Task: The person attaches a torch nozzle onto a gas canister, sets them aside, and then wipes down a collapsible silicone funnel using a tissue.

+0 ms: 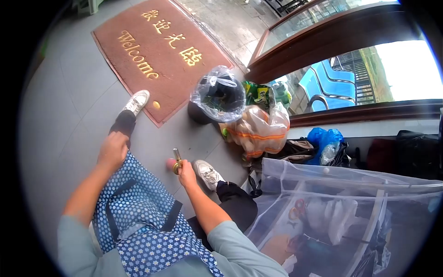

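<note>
My left hand [113, 150] is closed on the edge of a blue patterned apron [134, 184] over my lap, near my knee. My right hand [186, 174] is wrapped round a small metal tool [177, 158] with a shiny tip and a brass-coloured part. Beside that tool, partly behind it, is a small pink thing [170, 164] that I cannot make out. Both hands are above the grey tiled floor [83, 124], between my white shoes [137, 101].
A red welcome mat [134, 27] lies ahead. Beside it stand a lined black bin [198, 112] and a filled plastic bag [260, 129]. A mesh-covered rack [323, 184] is at the right, below a glass door frame [323, 34]. Blue chairs [330, 81] show through the glass.
</note>
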Demonstrator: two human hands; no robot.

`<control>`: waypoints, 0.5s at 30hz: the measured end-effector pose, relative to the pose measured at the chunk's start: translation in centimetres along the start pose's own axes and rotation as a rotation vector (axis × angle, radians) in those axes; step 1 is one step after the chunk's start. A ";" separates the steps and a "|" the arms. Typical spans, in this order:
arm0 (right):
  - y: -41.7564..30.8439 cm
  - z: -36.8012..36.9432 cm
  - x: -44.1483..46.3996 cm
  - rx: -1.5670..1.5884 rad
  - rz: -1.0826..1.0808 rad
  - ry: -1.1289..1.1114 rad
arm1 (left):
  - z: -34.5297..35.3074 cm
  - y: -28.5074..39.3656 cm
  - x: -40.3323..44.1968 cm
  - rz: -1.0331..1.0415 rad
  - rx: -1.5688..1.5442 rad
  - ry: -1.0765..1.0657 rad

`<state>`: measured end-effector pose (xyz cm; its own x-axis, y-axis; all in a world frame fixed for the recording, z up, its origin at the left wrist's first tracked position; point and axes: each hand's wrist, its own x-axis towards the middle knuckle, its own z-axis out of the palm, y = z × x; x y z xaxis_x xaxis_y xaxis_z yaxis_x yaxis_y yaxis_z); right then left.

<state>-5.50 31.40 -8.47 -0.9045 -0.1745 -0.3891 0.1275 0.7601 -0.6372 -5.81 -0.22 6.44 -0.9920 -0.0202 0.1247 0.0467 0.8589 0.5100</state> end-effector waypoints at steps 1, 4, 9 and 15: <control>-0.1 -0.1 0.2 0.001 0.011 0.001 | -0.1 0.1 0.2 0.006 0.012 -0.017; 0.2 -0.5 0.2 -0.008 0.056 -0.072 | 0.2 0.3 0.7 -0.029 0.008 -0.057; 3.0 -0.3 1.8 0.051 0.033 -0.215 | 0.1 0.7 1.4 -0.038 0.006 -0.066; 5.3 -8.3 5.6 0.417 0.404 -0.176 | 0.3 1.2 2.0 -0.042 -0.007 -0.087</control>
<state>-13.27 39.65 -8.45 -0.6748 -0.0516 -0.7362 0.6276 0.4848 -0.6092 -7.72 0.95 7.08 -0.9995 -0.0112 0.0284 0.0052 0.8546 0.5193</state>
